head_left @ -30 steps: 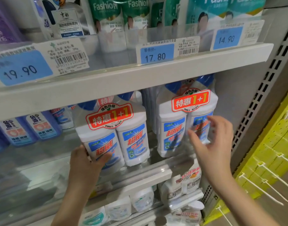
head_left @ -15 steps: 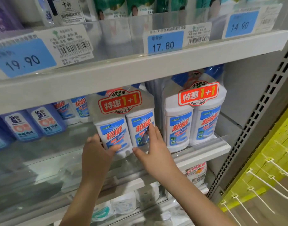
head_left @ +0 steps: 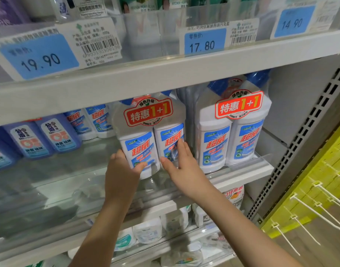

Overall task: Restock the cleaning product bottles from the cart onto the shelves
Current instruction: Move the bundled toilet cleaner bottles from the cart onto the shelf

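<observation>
A shrink-wrapped twin pack of white cleaner bottles [head_left: 149, 135] with blue caps and a red "1+1" sticker stands on the middle shelf [head_left: 242, 170]. My left hand [head_left: 121, 170] grips its lower left corner, thumb across the front label. My right hand [head_left: 181, 163] lies with straight fingers pressed on the right bottle's label. A second identical twin pack [head_left: 233, 128] stands just to the right, at the shelf's right end. No cart is in view.
Blue bottles [head_left: 44, 137] and more white ones [head_left: 90, 120] stand further left and deeper on the same shelf. The upper shelf edge [head_left: 165, 74] carries price tags 19.90, 17.80, 14.90. Lower shelves hold white pouches. A yellow pegboard [head_left: 319, 189] with white hooks is at right.
My right hand left the right twin pack and came to the front of the left pack. The left pack has moved back and rightward on the shelf, closer to the other pack.
</observation>
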